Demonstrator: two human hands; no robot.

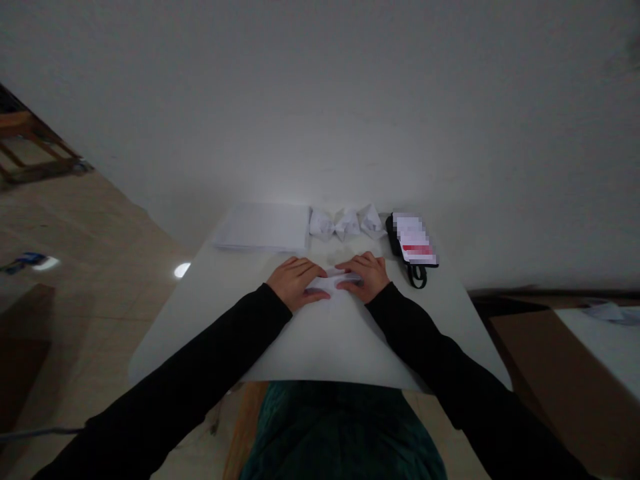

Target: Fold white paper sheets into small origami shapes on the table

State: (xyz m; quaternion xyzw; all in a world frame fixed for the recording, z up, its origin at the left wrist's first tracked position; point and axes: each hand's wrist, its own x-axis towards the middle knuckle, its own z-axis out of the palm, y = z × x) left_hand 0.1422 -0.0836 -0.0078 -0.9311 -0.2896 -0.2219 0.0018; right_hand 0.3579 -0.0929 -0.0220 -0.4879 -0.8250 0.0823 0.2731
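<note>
A small folded piece of white paper [332, 281] lies on the white table [320, 340] in front of me. My left hand [295, 280] rests on its left part, fingers stretched flat and pressing down. My right hand [364, 275] lies on its right part, fingers flat and pointing left. The fingertips of both hands nearly meet over the paper. Both arms wear black sleeves.
A stack of white sheets [264, 227] lies at the table's far left. Several folded white paper shapes [346, 223] stand at the far edge. A black pouch with a strap and a card on it [413, 248] lies at the right. A white wall stands behind.
</note>
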